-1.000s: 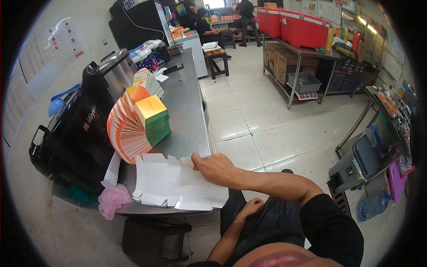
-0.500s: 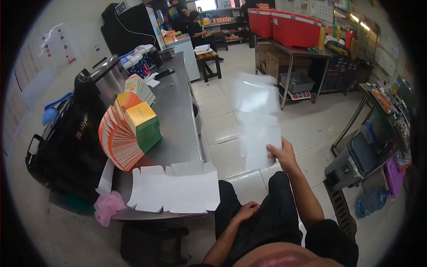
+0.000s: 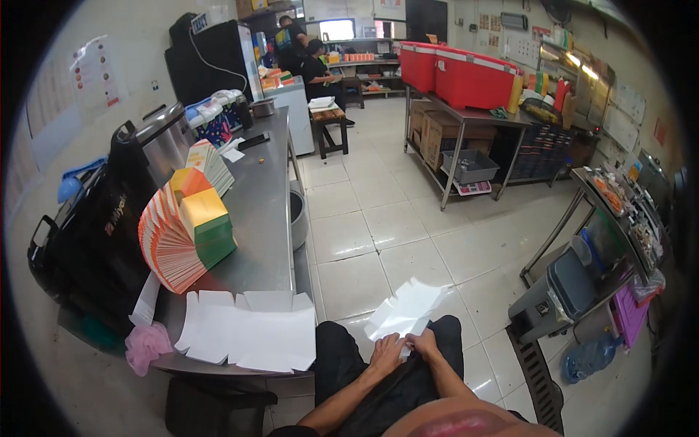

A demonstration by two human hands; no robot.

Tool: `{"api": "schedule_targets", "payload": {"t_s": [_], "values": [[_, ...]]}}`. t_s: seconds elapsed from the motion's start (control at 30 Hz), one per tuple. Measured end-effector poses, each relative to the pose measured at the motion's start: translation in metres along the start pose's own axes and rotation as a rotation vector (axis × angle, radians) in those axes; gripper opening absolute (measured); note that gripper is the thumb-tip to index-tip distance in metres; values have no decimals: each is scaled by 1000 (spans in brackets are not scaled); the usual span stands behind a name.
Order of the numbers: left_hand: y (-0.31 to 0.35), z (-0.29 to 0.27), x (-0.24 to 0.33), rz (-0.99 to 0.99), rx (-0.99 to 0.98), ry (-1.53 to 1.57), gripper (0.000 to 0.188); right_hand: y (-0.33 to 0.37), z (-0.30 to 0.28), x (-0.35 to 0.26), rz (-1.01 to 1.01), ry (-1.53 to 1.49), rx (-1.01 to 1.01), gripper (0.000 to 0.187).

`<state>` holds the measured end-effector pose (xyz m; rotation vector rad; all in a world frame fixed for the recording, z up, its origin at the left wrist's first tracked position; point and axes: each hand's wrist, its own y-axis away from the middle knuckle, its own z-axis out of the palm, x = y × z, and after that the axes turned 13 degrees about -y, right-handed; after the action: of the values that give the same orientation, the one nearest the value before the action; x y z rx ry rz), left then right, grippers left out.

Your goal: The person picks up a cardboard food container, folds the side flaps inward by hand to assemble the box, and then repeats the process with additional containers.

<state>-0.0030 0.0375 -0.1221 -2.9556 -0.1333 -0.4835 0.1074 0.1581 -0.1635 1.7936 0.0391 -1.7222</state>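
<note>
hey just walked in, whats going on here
A seated person has a notched white sheet at their lap, its near end in the left hand and right hand. More white sheets lie on the metal table to the left, with a fanned row of orange-and-white card beyond them.

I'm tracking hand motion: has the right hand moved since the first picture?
Yes, rightward: the right hand, then reaching over the steel table, is now beyond its right edge.
</note>
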Motion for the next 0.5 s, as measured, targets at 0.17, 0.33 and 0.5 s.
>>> {"api": "schedule_targets", "payload": {"t_s": [0.17,0.33,0.5], "values": [[-8,21,2,-23,20,65,48,-19,-15,26,-31,106,53,29],[-10,28,13,4,32,109,33,-10,-33,25,79,121,-14,29],[-14,43,0,-90,129,252,23,2,-24,-2,180,-2,41,21]]}}
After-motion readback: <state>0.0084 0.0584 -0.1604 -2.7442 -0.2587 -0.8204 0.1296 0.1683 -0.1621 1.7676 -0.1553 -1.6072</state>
